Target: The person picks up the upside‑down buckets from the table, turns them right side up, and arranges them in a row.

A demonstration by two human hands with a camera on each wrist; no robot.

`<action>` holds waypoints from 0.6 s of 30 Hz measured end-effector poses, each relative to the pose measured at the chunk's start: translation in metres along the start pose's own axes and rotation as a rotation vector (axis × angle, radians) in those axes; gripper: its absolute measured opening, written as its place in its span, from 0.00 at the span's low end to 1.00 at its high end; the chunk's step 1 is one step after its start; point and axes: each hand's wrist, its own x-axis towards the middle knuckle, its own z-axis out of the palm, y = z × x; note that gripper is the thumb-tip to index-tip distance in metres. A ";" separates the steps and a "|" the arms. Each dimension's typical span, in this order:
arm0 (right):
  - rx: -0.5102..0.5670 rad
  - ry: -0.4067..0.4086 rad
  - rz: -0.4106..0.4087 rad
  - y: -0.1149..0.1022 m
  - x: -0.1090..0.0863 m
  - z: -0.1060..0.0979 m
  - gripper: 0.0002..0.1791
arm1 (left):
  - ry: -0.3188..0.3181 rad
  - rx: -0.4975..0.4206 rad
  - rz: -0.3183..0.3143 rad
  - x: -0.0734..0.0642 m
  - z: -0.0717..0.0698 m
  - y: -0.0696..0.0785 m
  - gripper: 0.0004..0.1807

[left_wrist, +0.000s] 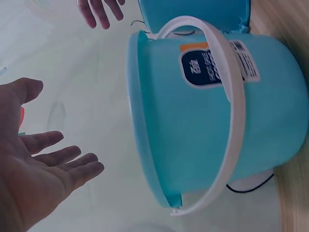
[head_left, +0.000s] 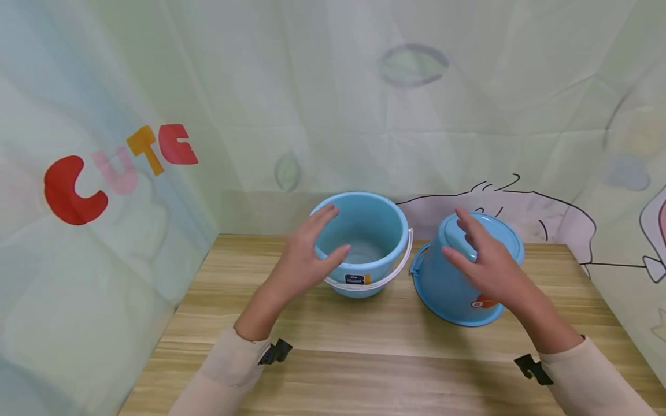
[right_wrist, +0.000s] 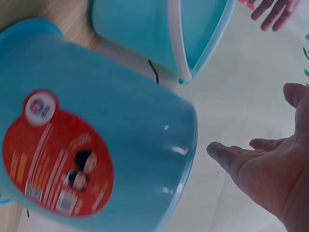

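A light blue bucket (head_left: 359,231) stands upright on the wooden table, its mouth up and its white handle (head_left: 398,268) hanging down along the front. To its right a darker blue bucket (head_left: 458,277) sits upside down, base up, with a red label (right_wrist: 58,154) on its side. My left hand (head_left: 307,254) is held over the left rim of the upright bucket, fingers spread and holding nothing; the left wrist view shows a gap between them. Above the upturned bucket hovers my right hand (head_left: 486,260), fingers extended, with a gap to its base in the right wrist view.
The wooden table (head_left: 354,370) runs to a printed curtain (head_left: 333,127) behind the buckets. Curtain also hangs at the left, with the letters CUTE (head_left: 78,190), and at the right. The upturned bucket's blue handle (head_left: 418,260) sticks out toward the other bucket.
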 end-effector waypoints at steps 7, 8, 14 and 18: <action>-0.006 0.026 -0.005 0.012 -0.014 -0.014 0.49 | -0.051 -0.041 0.105 -0.002 0.008 0.016 0.38; -0.015 0.037 -0.011 0.013 -0.016 -0.016 0.49 | -0.059 -0.042 0.118 -0.003 0.009 0.018 0.39; -0.061 0.126 -0.049 0.022 -0.026 -0.018 0.48 | -0.106 -0.046 0.197 -0.004 0.023 0.024 0.39; -0.081 0.184 -0.085 0.030 -0.035 -0.019 0.47 | -0.155 -0.030 0.232 -0.007 0.032 0.028 0.40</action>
